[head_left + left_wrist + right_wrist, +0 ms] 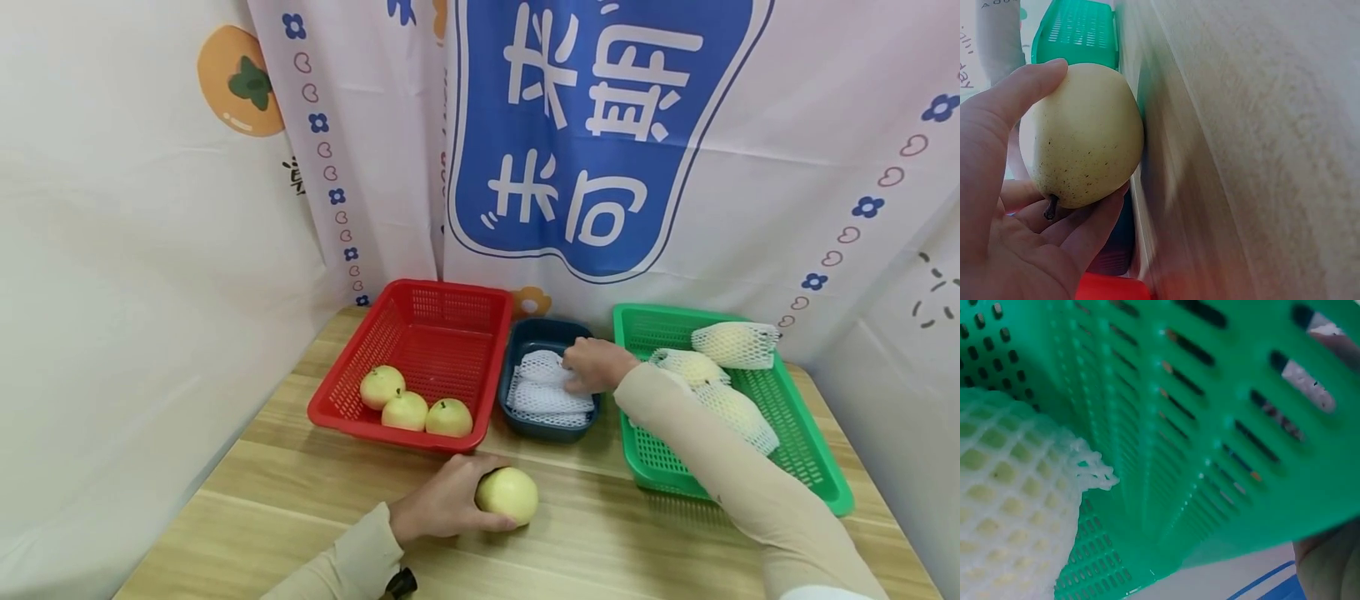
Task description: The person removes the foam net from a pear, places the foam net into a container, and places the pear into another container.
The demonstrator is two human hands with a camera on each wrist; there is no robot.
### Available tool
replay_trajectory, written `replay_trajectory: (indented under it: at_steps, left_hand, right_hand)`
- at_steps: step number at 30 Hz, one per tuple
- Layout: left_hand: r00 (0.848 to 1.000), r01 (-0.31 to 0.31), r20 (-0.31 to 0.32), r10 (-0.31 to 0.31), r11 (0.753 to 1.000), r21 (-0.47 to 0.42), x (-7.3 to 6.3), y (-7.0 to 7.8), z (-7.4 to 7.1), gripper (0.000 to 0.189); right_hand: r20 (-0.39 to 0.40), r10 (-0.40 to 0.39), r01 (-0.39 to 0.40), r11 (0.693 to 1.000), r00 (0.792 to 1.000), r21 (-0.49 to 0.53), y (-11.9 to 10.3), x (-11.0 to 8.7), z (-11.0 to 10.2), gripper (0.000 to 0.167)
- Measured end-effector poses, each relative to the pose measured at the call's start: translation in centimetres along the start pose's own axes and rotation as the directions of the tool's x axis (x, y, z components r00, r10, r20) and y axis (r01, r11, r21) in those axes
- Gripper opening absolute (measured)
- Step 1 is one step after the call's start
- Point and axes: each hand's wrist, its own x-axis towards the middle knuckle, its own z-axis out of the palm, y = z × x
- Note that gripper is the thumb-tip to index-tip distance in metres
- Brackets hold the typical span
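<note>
A pale yellow pear (512,496) is held in my left hand (450,502) low over the front of the table. The left wrist view shows the thumb on one side of the pear (1085,134) and the fingers round the other, its dark stem towards the palm. My right hand (600,364) reaches into a dark blue basket (551,431) at the white foam net sleeves (551,398) lying there. Its fingertips are against the sleeves, but whether they pinch one is hidden. The right wrist view shows only part of this hand, behind the green basket's wall.
At left a red basket (501,367) holds three bare pears (405,410). At right, under my right forearm, a green basket (813,433) holds several pears in foam nets (738,343). Printed cloth (375,167) hangs behind the wooden table (285,475).
</note>
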Motion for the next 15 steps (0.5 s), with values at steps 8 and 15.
replay_trajectory:
  at_steps: [8, 15]
  left_hand:
    - [1.0, 0.008, 0.011, -0.008, 1.0, 0.005, 0.3, -0.1, 0.0, 0.076]
    - [1.0, 0.005, 0.009, -0.005, 1.0, 0.028, 0.4, -0.1, 0.1, 0.076]
  right_hand:
    - [-0.093, 0.006, -0.013, 0.997, 0.996, -0.073, -0.6, -1.9, -2.4, 0.047]
    - [-0.179, 0.023, -0.028, 0.999, 0.984, -0.025, -2.2, -5.0, -5.7, 0.05]
